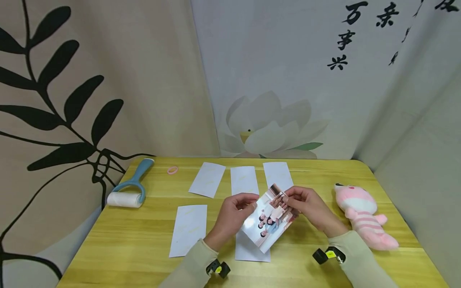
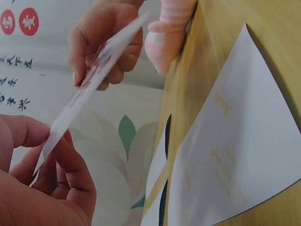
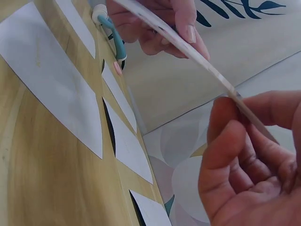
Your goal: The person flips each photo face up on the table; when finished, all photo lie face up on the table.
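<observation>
Both hands hold one printed photo [image 1: 271,219] above the near middle of the yellow wooden table [image 1: 317,260]. The left hand [image 1: 230,216] pinches the photo's left edge between thumb and fingertips; the right hand [image 1: 309,206] pinches its upper right corner the same way. The photo is tilted, picture side up toward the head camera, showing several people; details too small to tell. In the left wrist view the photo [image 2: 89,84] shows edge-on, running from the left hand [image 2: 42,188] up to the right hand [image 2: 103,42]. In the right wrist view it is again edge-on [image 3: 188,52], between the right hand [image 3: 249,160] and the left hand [image 3: 155,23].

Five white cards lie flat on the table: three in a row at the back [image 1: 207,179] [image 1: 244,180] [image 1: 278,175], one front left [image 1: 189,229], one directly under the photo [image 1: 250,250]. The cards carry faint yellowish printing, seen close in the left wrist view [image 2: 235,155], not legible.

A pink striped plush toy [image 1: 363,216] lies at the right side of the table, apart from the hands. A lint roller with a blue handle [image 1: 129,188] sits at the left edge, and a small pink ring [image 1: 172,170] near it at the back. The backdrop [image 1: 324,80] behind shows a lotus print and black Chinese characters, including 万 and 事兴; other characters are cut off.
</observation>
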A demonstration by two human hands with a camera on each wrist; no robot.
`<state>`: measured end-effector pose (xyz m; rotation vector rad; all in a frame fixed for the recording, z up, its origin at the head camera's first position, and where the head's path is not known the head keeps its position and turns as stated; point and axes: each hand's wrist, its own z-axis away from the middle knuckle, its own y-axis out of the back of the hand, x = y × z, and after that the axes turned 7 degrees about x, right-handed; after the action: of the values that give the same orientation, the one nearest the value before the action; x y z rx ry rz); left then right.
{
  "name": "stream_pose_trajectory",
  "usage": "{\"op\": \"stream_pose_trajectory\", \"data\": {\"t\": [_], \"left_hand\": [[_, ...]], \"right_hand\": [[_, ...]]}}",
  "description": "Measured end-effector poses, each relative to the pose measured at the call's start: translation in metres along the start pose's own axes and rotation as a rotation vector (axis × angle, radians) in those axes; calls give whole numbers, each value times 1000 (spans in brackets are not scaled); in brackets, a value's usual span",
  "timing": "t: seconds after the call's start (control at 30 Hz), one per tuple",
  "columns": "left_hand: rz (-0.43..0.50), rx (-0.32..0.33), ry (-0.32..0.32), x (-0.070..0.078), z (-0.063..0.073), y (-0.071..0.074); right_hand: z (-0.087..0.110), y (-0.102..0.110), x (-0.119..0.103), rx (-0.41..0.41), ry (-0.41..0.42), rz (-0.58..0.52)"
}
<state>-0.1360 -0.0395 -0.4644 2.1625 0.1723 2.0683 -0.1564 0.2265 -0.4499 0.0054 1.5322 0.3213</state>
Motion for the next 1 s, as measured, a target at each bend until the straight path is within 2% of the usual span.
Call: {"op": "stream_pose_trajectory", "data": {"t": [0.07, 0.23, 0.37, 0.5, 0.63, 0.73, 0.83, 1.0], "left_hand": [[29, 22, 12, -1, 0, 2], [107, 99, 110, -5, 2, 6], [176, 113, 164, -10, 3, 8], [192, 106, 174, -11, 4, 8], [182, 106, 179, -12, 4, 10], [163, 103, 176, -12, 3, 11], [143, 92, 164, -11, 2, 13], [95, 18, 118, -9, -2, 16]], "right_hand": [[3, -1, 0, 25, 11, -12], [12, -3, 1, 131, 27, -66], [19, -8, 2, 201, 3, -127], [25, -11, 5, 221, -8, -192], [28, -13, 7, 207, 15, -236], [29, -11, 5, 189, 51, -186], [26, -7, 1, 166, 87, -82], [15, -2, -4, 97, 114, 72]]}}
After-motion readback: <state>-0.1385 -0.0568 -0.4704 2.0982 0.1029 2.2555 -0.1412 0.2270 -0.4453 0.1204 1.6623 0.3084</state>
